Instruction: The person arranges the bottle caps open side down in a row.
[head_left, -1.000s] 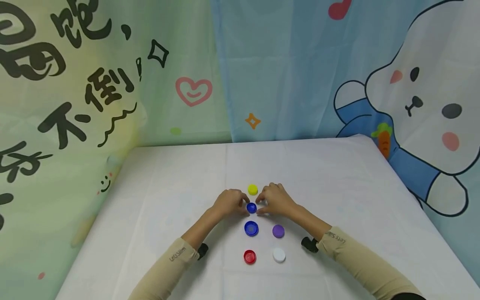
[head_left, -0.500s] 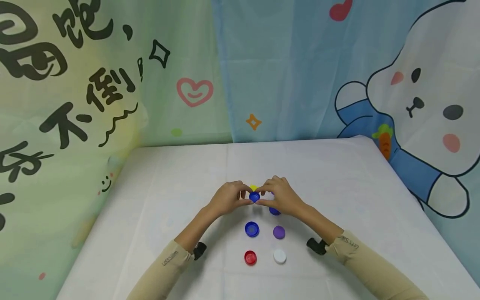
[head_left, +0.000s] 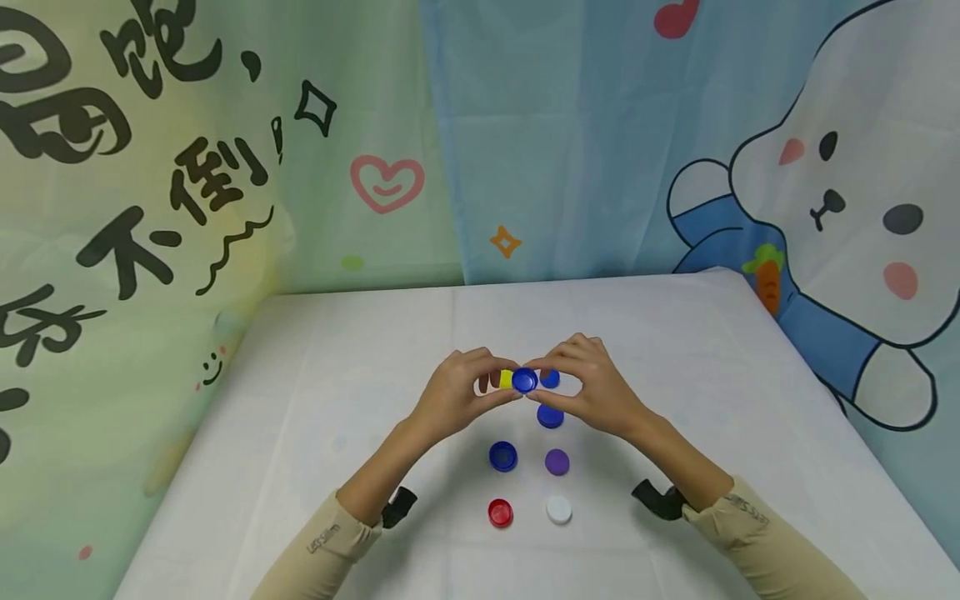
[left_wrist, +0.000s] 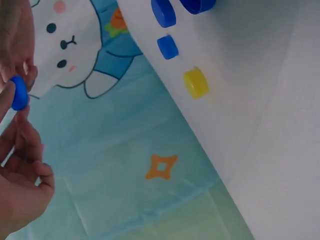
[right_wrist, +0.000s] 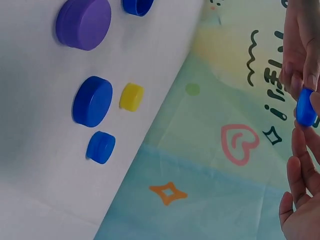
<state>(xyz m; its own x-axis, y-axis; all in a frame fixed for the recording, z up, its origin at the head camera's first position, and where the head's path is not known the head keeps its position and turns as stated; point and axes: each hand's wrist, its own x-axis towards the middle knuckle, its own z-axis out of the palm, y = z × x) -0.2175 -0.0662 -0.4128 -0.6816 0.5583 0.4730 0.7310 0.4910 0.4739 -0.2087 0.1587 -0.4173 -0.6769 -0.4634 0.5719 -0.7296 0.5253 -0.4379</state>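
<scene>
A blue bottle cap (head_left: 524,380), its hollow side facing the head camera, is raised above the white table. My left hand (head_left: 461,392) pinches its left edge between thumb and fingers. From the other side my right hand (head_left: 600,387) pinches the right edge. In both wrist views the blue cap is seen edge-on between the fingertips of the two hands. Behind the left fingers sits a yellow cap (right_wrist: 131,97), partly hidden in the head view. Two more blue caps, a smaller one (head_left: 551,380) and a larger one (head_left: 550,416), lie by the right hand.
Nearer on the white table (head_left: 360,358) lie an open-side-up blue cap (head_left: 502,456), a purple cap (head_left: 557,462), a red cap (head_left: 500,512) and a white cap (head_left: 558,509). A printed cloth (head_left: 570,150) hangs behind the far edge.
Both hands took hold of the blue cap, which lay in front of the yellow one, and lifted it up and slightly right. The other caps stayed put.
</scene>
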